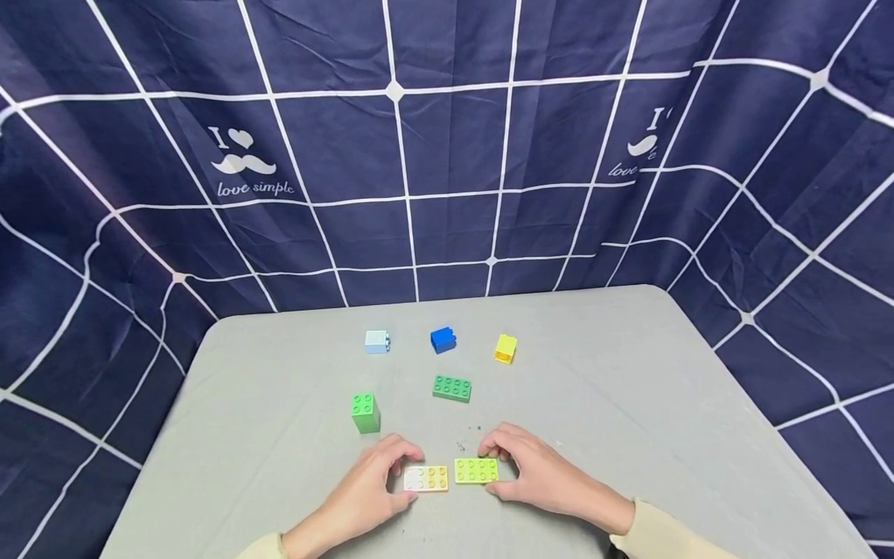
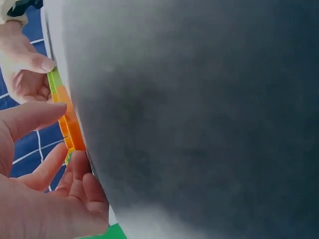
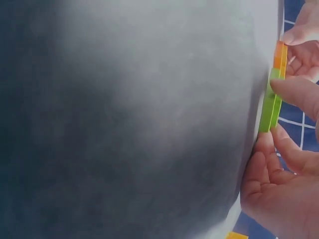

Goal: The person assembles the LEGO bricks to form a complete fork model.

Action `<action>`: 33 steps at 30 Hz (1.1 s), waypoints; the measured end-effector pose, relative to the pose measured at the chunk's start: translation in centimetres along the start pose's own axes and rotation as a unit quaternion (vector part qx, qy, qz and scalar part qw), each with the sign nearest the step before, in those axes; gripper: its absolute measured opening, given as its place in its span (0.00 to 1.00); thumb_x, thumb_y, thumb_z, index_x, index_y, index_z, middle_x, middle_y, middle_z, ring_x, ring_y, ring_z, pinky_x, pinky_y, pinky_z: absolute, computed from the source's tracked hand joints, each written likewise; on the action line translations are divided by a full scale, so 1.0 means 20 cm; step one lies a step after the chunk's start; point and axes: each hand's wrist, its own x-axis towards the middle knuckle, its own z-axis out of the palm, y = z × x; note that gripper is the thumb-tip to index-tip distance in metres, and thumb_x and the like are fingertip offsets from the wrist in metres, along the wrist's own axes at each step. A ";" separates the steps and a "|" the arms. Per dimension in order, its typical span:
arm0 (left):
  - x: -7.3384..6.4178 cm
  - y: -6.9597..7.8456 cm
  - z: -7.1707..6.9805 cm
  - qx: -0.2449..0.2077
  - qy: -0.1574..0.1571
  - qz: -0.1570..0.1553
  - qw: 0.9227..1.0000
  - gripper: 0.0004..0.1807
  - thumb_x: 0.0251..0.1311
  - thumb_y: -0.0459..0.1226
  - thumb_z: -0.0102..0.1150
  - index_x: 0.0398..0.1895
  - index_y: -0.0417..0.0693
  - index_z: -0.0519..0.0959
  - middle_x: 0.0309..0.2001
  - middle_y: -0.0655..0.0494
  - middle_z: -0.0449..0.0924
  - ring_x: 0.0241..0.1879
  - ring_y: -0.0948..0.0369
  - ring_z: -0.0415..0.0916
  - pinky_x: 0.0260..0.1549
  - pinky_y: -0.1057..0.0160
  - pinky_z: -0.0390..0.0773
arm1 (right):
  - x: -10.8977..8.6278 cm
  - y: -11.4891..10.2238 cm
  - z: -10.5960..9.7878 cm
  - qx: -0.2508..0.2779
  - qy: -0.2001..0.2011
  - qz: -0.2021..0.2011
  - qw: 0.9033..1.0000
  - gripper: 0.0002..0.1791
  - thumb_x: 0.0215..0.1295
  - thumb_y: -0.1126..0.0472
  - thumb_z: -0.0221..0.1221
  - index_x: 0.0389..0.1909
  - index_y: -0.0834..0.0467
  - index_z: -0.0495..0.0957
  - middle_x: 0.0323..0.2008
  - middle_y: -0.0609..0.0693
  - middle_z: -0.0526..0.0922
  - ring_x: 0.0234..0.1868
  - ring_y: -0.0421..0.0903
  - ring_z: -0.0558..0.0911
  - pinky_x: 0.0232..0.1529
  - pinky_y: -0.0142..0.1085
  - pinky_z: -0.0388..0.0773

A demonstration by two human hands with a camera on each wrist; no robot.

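Orange eight-stud brick (image 1: 427, 478): left hand (image 1: 375, 482) pinching; lime eight-stud brick (image 1: 476, 470): right hand (image 1: 527, 467) pinching; likely light, stiff; hold long sides.

7 toy bricks (image 1: 452, 388) lie on a grey table (image 1: 272, 392).

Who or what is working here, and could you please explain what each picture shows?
This is bare-handed human work, with no robot. The wide picture comes from a head-worn camera; the other two, from cameras on the left and right wrists. On the grey table, the left hand grips an orange eight-stud toy brick and the right hand a lime-green eight-stud brick, with a narrow gap between them. Farther out are a dark green eight-stud brick, a bright green four-stud brick, a light blue brick, a dark blue brick and a yellow brick. A navy cloth hangs behind.
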 end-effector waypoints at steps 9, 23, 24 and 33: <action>0.02 0.03 0.01 0.033 -0.020 -0.017 0.999 0.18 0.53 0.24 0.79 0.43 0.48 0.86 0.39 0.66 0.75 0.38 0.68 0.70 0.38 0.67 0.74 | 0.00 0.00 -0.01 -0.017 0.001 -0.011 1.000 0.17 0.61 0.62 0.77 0.44 0.45 0.81 0.40 0.37 0.77 0.42 0.36 0.75 0.44 0.33 0.76; 0.06 0.02 -0.01 -0.002 -0.016 -0.034 0.999 0.16 0.54 0.24 0.78 0.43 0.45 0.85 0.36 0.64 0.73 0.34 0.67 0.72 0.34 0.68 0.75 | 0.00 0.01 -0.05 0.005 0.017 -0.036 0.999 0.16 0.62 0.65 0.77 0.46 0.50 0.83 0.39 0.39 0.77 0.39 0.38 0.77 0.40 0.33 0.76; 0.06 0.02 -0.02 -0.005 -0.015 -0.037 0.999 0.16 0.54 0.24 0.78 0.43 0.45 0.85 0.36 0.63 0.73 0.34 0.66 0.72 0.34 0.67 0.75 | 0.00 0.01 -0.06 0.010 0.017 -0.036 0.999 0.16 0.62 0.66 0.77 0.46 0.50 0.83 0.39 0.40 0.77 0.38 0.38 0.78 0.40 0.33 0.77; 0.12 0.03 -0.02 -0.003 -0.007 -0.043 0.999 0.16 0.53 0.24 0.77 0.44 0.44 0.85 0.35 0.60 0.74 0.33 0.65 0.72 0.32 0.67 0.74 | 0.03 0.03 -0.08 0.016 0.014 -0.027 0.999 0.16 0.62 0.68 0.76 0.46 0.52 0.83 0.38 0.42 0.77 0.37 0.38 0.79 0.41 0.33 0.79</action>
